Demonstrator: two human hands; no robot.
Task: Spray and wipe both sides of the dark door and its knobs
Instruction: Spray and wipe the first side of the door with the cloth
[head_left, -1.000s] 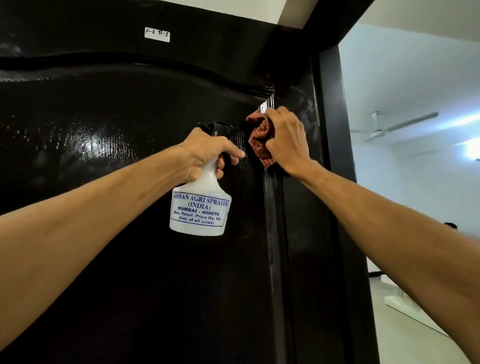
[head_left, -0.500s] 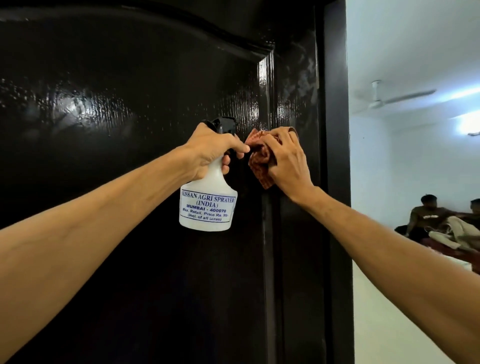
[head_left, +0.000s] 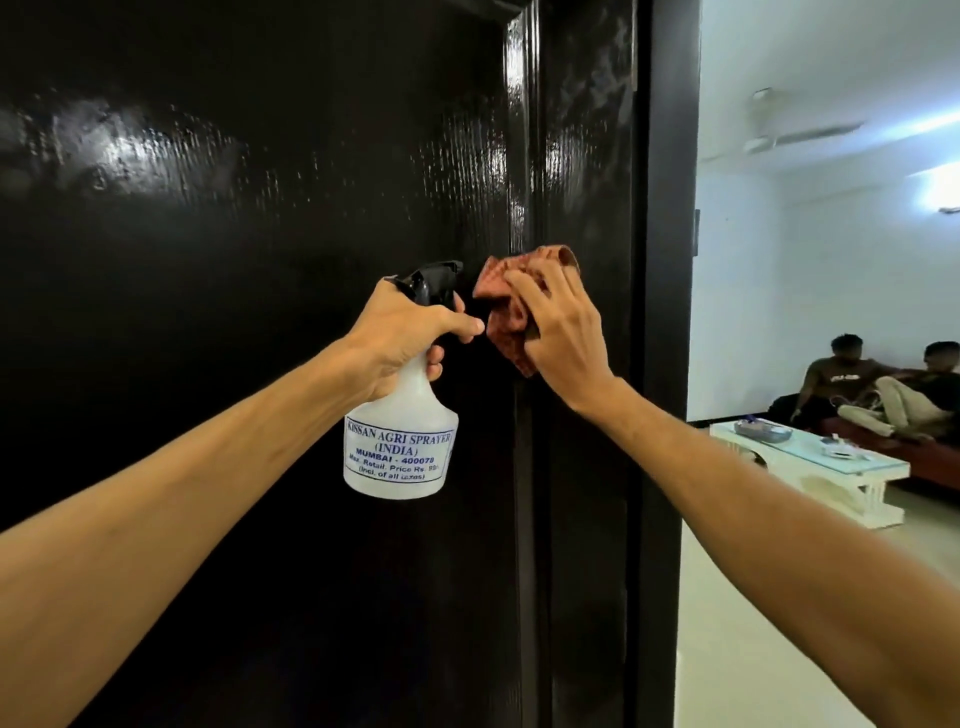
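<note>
The glossy dark door (head_left: 234, 208) fills the left and middle of the view, with wet streaks shining on its upper panel. My left hand (head_left: 405, 332) grips the neck of a white spray bottle (head_left: 400, 447) with a black trigger head, held close to the door. My right hand (head_left: 558, 332) presses a reddish-brown checked cloth (head_left: 506, 306) against the door's right stile, fingers spread over the cloth. No knob is in view.
The dark door frame (head_left: 667, 312) runs down the right of the door. Beyond it lies a bright room with a white glass-topped low table (head_left: 810, 462), two people seated on a sofa (head_left: 883, 395) and a ceiling fan (head_left: 779, 130).
My right hand has slid the cloth down the door's right stile, and my left hand with the bottle has come down alongside. The view has tilted lower, showing more of the room.
</note>
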